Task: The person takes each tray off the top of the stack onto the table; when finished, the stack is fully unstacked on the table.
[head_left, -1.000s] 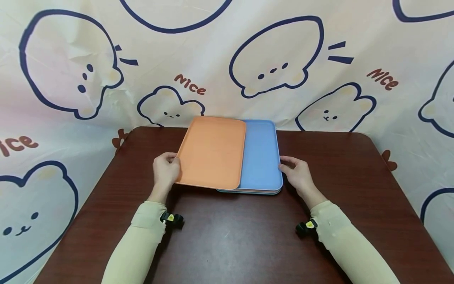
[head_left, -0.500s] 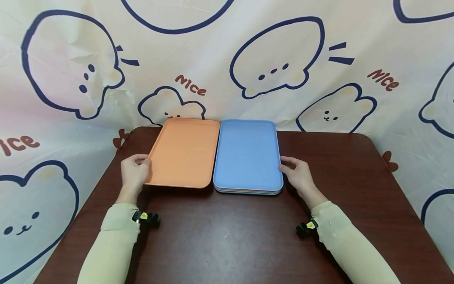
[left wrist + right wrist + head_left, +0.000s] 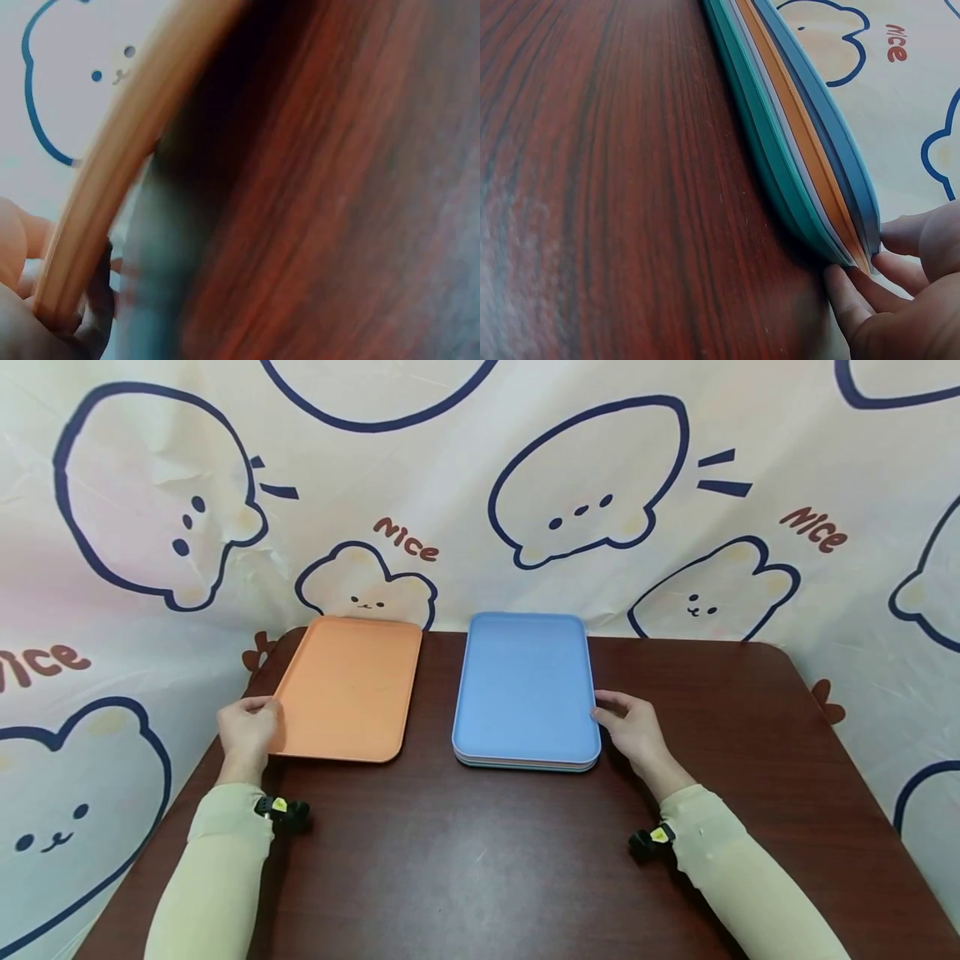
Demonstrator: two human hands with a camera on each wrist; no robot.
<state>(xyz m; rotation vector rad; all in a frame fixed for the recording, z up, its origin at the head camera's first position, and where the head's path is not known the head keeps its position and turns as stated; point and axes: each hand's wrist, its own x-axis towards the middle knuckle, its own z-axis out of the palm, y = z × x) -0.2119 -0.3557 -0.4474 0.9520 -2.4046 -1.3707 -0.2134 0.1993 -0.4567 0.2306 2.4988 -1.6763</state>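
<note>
An orange rectangular tray (image 3: 347,689) is at the left of the table in the head view. My left hand (image 3: 247,735) pinches its left edge, with fingers curled under the rim in the left wrist view, where the tray's edge (image 3: 112,165) rises at a slant. Whether its far side touches the table I cannot tell. Beside it, with a gap between, lies a stack of trays (image 3: 527,689), blue on top. In the right wrist view orange, pale lilac and green edges show beneath the blue. My right hand (image 3: 636,731) holds the stack's right edge between thumb and fingertips.
Everything lies on a dark brown wooden table (image 3: 480,860) with rounded far corners. A pale cloth (image 3: 457,460) with bear outlines hangs close behind its back edge and along its sides. Both wrists wear a small black camera (image 3: 288,814) on a strap.
My left hand has drawn the orange tray leftward off the stack and lowered it, baring the whole blue tray. My right hand has stayed at the stack's right edge.
</note>
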